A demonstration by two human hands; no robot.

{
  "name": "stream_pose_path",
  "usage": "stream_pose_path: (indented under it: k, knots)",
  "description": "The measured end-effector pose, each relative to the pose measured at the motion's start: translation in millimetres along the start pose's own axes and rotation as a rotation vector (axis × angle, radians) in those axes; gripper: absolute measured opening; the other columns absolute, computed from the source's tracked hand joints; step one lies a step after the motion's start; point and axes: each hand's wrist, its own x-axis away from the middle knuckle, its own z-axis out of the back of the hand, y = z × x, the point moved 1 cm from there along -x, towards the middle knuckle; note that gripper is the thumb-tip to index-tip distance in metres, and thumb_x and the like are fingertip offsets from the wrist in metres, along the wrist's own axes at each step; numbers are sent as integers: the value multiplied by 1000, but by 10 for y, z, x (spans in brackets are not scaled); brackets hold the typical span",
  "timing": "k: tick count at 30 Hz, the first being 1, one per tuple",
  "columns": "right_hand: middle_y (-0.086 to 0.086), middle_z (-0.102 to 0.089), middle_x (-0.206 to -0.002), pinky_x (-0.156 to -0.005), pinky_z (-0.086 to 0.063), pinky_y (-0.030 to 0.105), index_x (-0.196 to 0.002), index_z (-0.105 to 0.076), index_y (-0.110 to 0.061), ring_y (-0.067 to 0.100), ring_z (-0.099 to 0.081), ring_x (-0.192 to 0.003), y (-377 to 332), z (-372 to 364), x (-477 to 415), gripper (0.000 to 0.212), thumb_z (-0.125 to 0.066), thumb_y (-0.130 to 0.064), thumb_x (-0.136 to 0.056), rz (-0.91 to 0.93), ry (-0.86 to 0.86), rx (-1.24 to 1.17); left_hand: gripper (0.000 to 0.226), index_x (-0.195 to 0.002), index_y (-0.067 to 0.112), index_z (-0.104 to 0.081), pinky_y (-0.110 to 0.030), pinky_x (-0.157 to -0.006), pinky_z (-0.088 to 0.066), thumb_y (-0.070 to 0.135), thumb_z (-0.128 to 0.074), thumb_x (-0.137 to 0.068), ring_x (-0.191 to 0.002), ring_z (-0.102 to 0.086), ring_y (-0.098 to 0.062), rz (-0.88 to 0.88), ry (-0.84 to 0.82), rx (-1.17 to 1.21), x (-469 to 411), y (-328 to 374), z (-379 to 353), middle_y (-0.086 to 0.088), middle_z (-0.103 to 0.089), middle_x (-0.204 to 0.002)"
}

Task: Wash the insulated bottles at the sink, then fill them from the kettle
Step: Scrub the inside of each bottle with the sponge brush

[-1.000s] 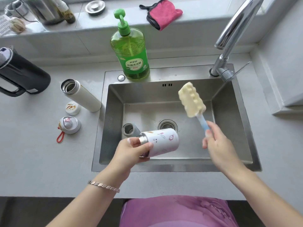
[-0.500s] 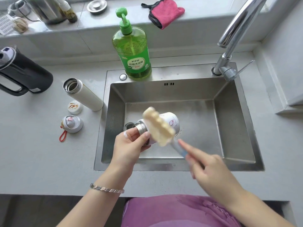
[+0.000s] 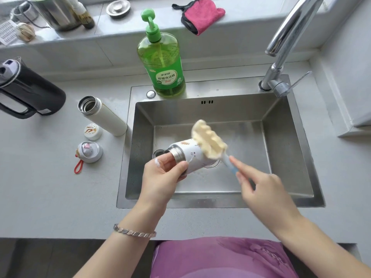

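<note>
Over the steel sink (image 3: 287, 149) my left hand (image 3: 162, 177) grips a short white patterned bottle (image 3: 190, 155) near its metal neck, the bottle lying sideways with its mouth to the left. My right hand (image 3: 261, 187) holds the blue handle of a sponge brush (image 3: 208, 141), whose yellow sponge head lies against the bottle's outer side. A taller white bottle (image 3: 104, 116) stands open on the counter left of the sink. The black kettle (image 3: 30, 91) sits at the far left.
Two bottle lids (image 3: 92, 131) (image 3: 89, 152) lie on the counter by the tall bottle. A green dish soap bottle (image 3: 161, 61) stands behind the sink, the tap (image 3: 285, 47) at the back right. A pink cloth (image 3: 200, 15) and metal containers sit on the ledge.
The sponge brush came down from above the sink onto the bottle's side, then slid right along it. My left hand lifted the bottle a little farther into the sink.
</note>
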Motion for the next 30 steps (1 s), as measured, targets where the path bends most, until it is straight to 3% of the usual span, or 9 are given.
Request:
stream_pose_path:
  k: [3,7,11,17,20,22,24,27,30]
  knots:
    - [-13,-28,-38,-46,-21,24,-125,-55,-36,2,-35,-40,-216,-15,170,44,-51,-18,-85,119,-95,-8,25,-83,12,-70,-36,-76,-56,-9,-56,-85,-80,-67,-20,35,0,32,-5,-6,3,-4,-73,-78]
    - [-8,-30,-40,-51,-21,33,-128,-53,-34,12,-29,-40,91,69,-79,43,-52,-12,-92,-84,35,109,19,-90,10,-68,-39,-77,-58,-5,-57,-86,-86,-67,-24,78,45,84,-25,0,-1,-8,-72,-88]
    - [-9,-41,-48,-44,-21,27,-130,-53,-23,12,-30,-41,-172,-96,232,46,-53,-15,-85,156,-102,116,15,-99,3,-68,-40,-74,-58,1,-57,-89,-80,-65,-23,104,75,96,-103,16,-12,-11,-68,-85]
    - [-14,-31,-47,-50,-24,30,-133,-50,-23,6,-26,-42,15,-80,52,45,-53,-8,-90,52,-16,79,11,-91,5,-67,-38,-68,-59,4,-55,-91,-95,-65,-33,162,72,152,-135,56,-31,-19,-66,-99]
    - [-14,-35,-54,-47,-23,26,-132,-51,-25,7,-27,-46,-46,-120,200,49,-54,-12,-84,171,-97,97,22,-107,-10,-58,-44,-65,-58,5,-54,-92,-89,-61,-36,264,82,279,-147,91,-29,-27,-60,-102]
    - [-13,-33,-50,-49,-20,26,-130,-53,-26,11,-26,-45,123,-77,64,47,-56,-7,-88,39,17,94,35,-119,-15,-47,-48,-62,-57,4,-55,-91,-87,-63,-37,309,102,338,-156,99,-24,-30,-57,-115]
    - [-11,-35,-46,-50,-23,31,-132,-51,-28,9,-28,-42,192,-70,1,48,-55,-5,-89,-23,48,74,37,-120,-15,-45,-50,-61,-56,3,-56,-90,-84,-64,-35,318,120,351,-164,104,-23,-30,-56,-117]
    - [-5,-50,-52,-42,-27,29,-136,-40,-33,14,-42,-42,40,-177,198,51,-48,-19,-88,189,-72,86,28,-114,-12,-49,-48,-57,-57,4,-55,-91,-80,-64,-32,326,118,368,-200,101,-4,-25,-60,-102]
    - [-11,-40,-46,-47,-20,28,-134,-46,-31,6,-44,-44,202,-95,56,48,-53,-11,-90,75,27,74,36,-120,-13,-45,-48,-57,-58,4,-56,-91,-85,-65,-34,338,112,367,-210,116,10,-28,-58,-111]
